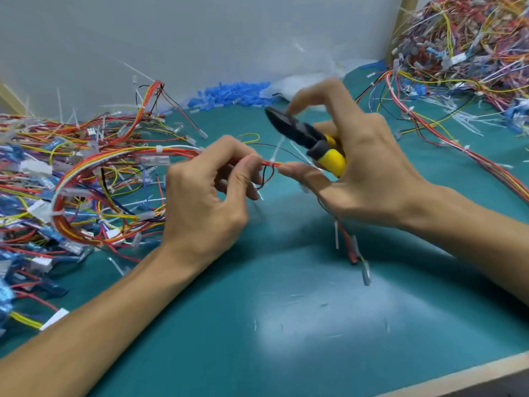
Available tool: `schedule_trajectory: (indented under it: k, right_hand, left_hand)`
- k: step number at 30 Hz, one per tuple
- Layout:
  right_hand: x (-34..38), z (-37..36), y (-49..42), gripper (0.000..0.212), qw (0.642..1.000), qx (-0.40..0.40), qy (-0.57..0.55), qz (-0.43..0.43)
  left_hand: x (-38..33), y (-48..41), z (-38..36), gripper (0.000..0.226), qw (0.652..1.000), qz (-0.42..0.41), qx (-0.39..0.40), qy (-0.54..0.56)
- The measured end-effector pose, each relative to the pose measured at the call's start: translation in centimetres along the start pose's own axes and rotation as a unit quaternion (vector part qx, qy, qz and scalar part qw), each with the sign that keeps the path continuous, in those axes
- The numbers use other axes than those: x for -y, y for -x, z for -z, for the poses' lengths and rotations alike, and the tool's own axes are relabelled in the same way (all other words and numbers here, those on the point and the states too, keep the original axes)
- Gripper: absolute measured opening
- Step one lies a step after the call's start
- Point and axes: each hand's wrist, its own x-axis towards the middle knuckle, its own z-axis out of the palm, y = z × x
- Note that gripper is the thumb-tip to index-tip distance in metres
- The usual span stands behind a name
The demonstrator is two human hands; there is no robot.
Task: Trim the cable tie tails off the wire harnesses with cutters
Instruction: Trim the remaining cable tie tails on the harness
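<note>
Both hands work close together above the green mat (286, 325). We see the left hand (206, 202) pinching a red-and-orange wire harness (183, 151) between thumb and curled forefinger. The right hand (369, 173) grips the yellow-handled cutters (303, 136) against its palm, and its thumb reaches across to touch the same harness.

Between the two pinch points sits a white cable tie (271, 161), whose tail (279, 147) stands up and leans toward the cutters. The dark cutter head points up and to the left, away from the tie. It is blurred, so we cannot tell whether its blades are parted.

From the left hand the harness loops leftward into a tangled pile of harnesses (57, 173). A second pile (463, 38) lies at the far right of the mat. A heap of blue sleeves (229, 94) rests against the grey wall (200, 38). We also note short white offcuts (254, 325) scattered on the mat near the front edge.
</note>
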Motion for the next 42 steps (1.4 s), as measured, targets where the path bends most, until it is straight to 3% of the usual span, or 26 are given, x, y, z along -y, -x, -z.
schedule_trajectory:
  k: [3,7,10,14,19,23,28,38,42]
  right_hand:
    - [-0.2,0.5,-0.2,0.057,0.997,-0.031,-0.059,-0.042]
    - [-0.4,0.4,-0.4,0.017,0.996,0.009,-0.070,-0.060]
    - [-0.7,0.0,-0.1,0.030,0.994,0.059,-0.067,-0.057]
    - [-0.8,-0.1,-0.3,0.029,0.989,0.049,-0.106,-0.093]
    - [-0.9,0.1,-0.4,0.027,0.983,0.062,-0.125,-0.123]
    - [-0.7,0.1,-0.1,0.024,0.978,0.094,-0.150,-0.114]
    - [-0.8,0.8,-0.4,0.032,0.990,0.118,-0.008,-0.078]
    - [-1.0,1.0,-0.5,0.039,0.984,0.159,0.038,-0.071]
    - [-0.9,1.0,-0.4,0.032,0.982,0.170,0.049,-0.058]
  left_hand:
    - [0.2,-0.2,0.2,0.016,0.999,0.026,-0.030,0.028]
    - [-0.1,-0.3,0.2,0.013,0.997,0.030,-0.039,0.060]
    - [-0.2,-0.3,0.2,0.012,0.995,0.042,-0.030,0.090]
    - [0.0,-0.5,0.2,0.010,0.981,0.094,0.035,0.165]
    - [0.6,-0.7,0.2,0.009,0.986,0.084,0.058,0.131]
    - [0.8,-0.6,0.4,0.009,0.994,0.064,0.027,0.090]
    - [0.7,-0.9,0.5,0.010,0.997,0.037,-0.042,0.054]
    - [0.6,-0.8,0.6,0.008,0.999,-0.027,-0.038,0.008]
    - [0.6,-0.6,0.3,0.007,0.999,-0.039,-0.018,0.004]
